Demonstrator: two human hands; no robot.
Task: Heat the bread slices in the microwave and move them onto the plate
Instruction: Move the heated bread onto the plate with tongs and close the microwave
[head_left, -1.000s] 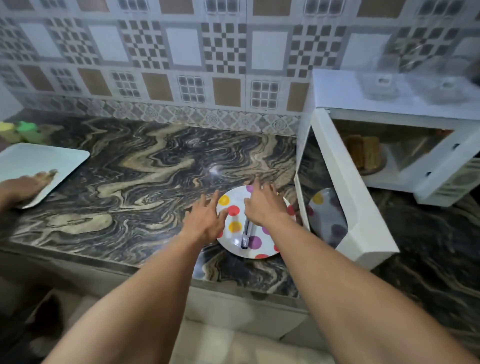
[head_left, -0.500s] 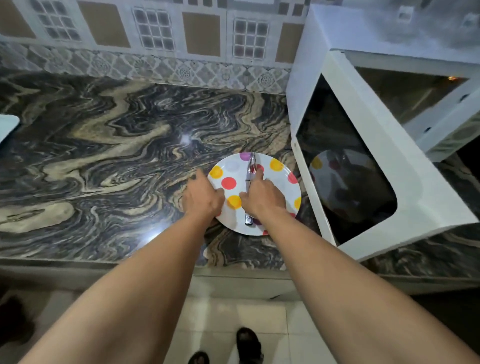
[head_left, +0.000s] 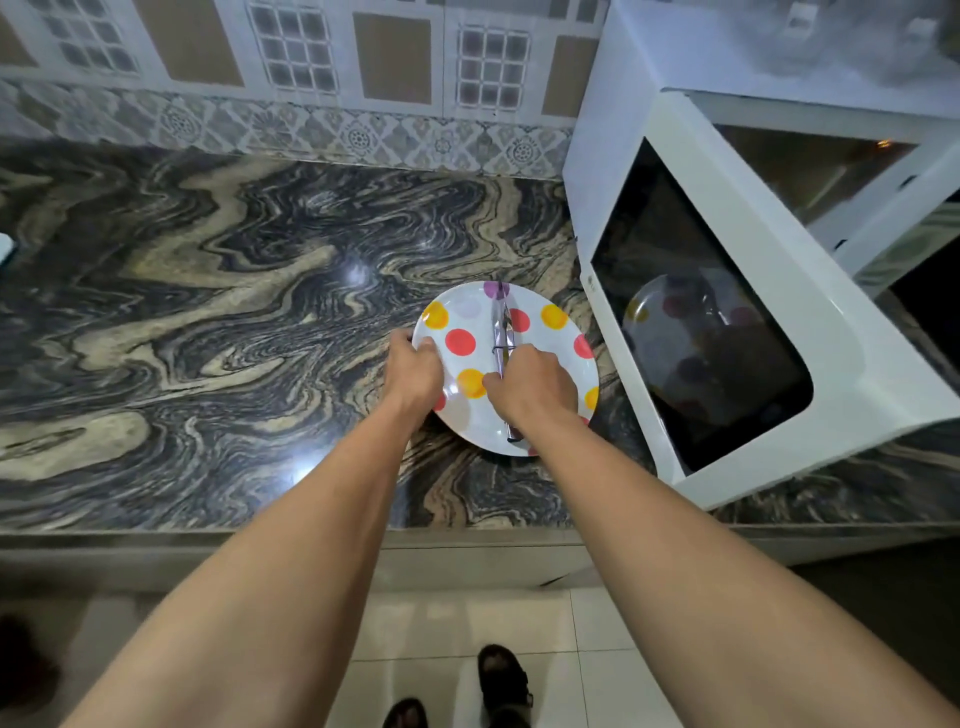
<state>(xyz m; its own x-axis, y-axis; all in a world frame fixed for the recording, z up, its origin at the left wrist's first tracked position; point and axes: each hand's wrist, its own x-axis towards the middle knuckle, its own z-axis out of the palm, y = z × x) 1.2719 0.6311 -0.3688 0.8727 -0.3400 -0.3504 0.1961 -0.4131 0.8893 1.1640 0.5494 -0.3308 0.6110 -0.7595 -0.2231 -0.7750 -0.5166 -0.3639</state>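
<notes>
Left hand (head_left: 415, 371) grips the plate (head_left: 550, 358) by its rim, likely steadying it on the tabletop (head_left: 208, 312). Right hand (head_left: 530, 387) curls round tongs (head_left: 501, 322) lying across the plate, tips pointing away, presumably for fetching bread. Microwave (head_left: 883, 395) stands right of that hand, door open. Bread not visible.

Dim, bluish light; glare spot on countertop (head_left: 358, 273); wide-angle bending at edges

Home kitchen: marble counter (head_left: 208, 312), tiled backsplash (head_left: 311, 78), microwave (head_left: 701, 67).
</notes>
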